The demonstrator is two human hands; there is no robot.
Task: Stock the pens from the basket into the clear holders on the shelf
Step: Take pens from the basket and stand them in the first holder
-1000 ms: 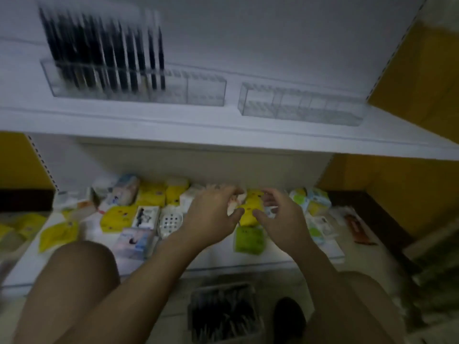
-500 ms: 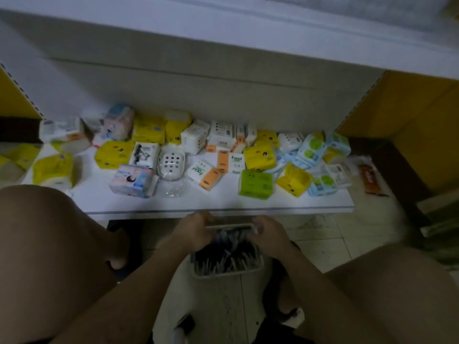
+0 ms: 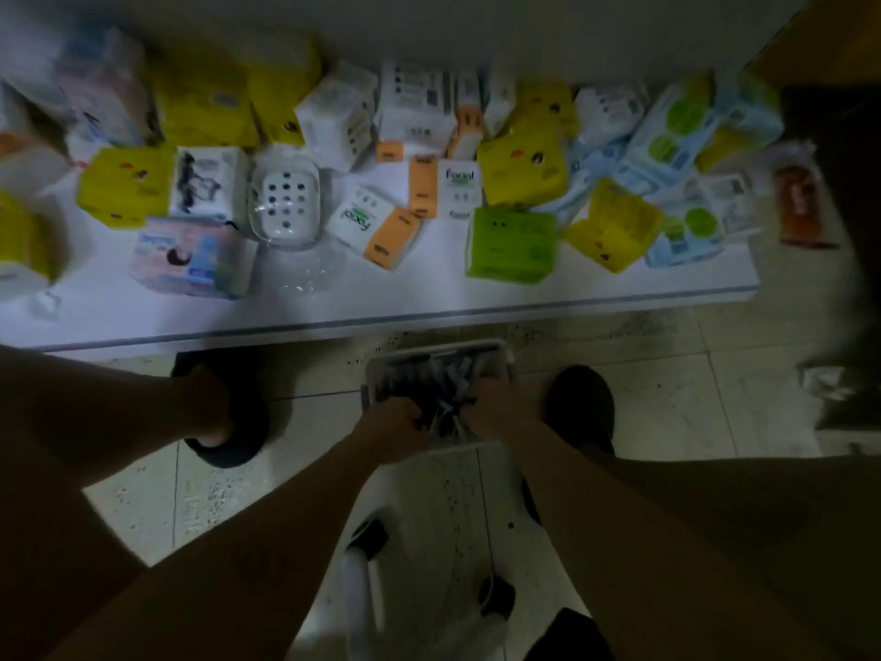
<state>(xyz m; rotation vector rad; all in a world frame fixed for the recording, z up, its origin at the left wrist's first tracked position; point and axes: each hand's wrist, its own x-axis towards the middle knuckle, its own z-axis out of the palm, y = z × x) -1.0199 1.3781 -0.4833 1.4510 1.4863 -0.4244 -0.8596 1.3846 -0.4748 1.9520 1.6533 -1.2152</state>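
A small white basket [image 3: 496, 348] stands on the tiled floor just in front of the low shelf, filled with dark pens [image 3: 429, 374]. Both my hands are down inside its near half. My left hand [image 3: 388, 429] has its fingers curled around a bunch of the pens, and my right hand [image 3: 498, 405] grips the same bunch from the right side. The pens between my hands are blurred and partly hidden by my fingers. The clear holders are out of view.
The low white shelf [image 3: 429, 302] behind the basket holds several tissue packs in yellow, green, orange and blue, plus a white soap dish [image 3: 285, 202]. My dark shoes [image 3: 224, 412] [image 3: 579, 403] flank the basket. A white stool [image 3: 419, 541] sits under my arms.
The view has tilted down from the upper shelf to the floor. Both hands dropped from in front of the low shelf to the basket rim and then into the pens.
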